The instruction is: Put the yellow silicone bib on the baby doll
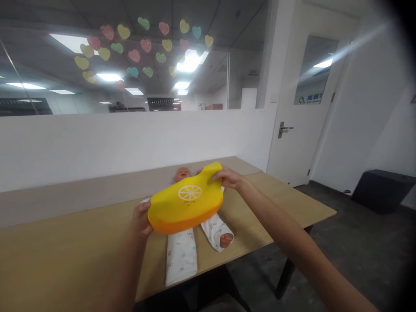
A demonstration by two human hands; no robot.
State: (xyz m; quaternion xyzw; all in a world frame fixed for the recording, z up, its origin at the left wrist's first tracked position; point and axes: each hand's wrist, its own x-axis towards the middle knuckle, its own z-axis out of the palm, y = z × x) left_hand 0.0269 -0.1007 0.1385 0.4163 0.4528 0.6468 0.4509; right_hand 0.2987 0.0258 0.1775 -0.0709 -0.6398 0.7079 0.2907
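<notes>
A yellow bib [182,203] with an orange lower edge, a printed citrus slice and a small smiling face is stretched between my two hands. My left hand [142,219] grips its left side. On the upper right, my right hand [228,178] pinches the bib near its neck cutout. Behind and below the bib, a baby doll [182,174] lies on its back on the table. Its head, one bare foot and white patterned trousers [182,255] show; most of its torso is hidden by the bib.
The wooden table [81,242] has its front edge close to me and its right corner above the dark floor. Behind it stands a white wall with a window bearing heart-shaped stickers. A white door [308,130] and a black box [383,190] are at the right.
</notes>
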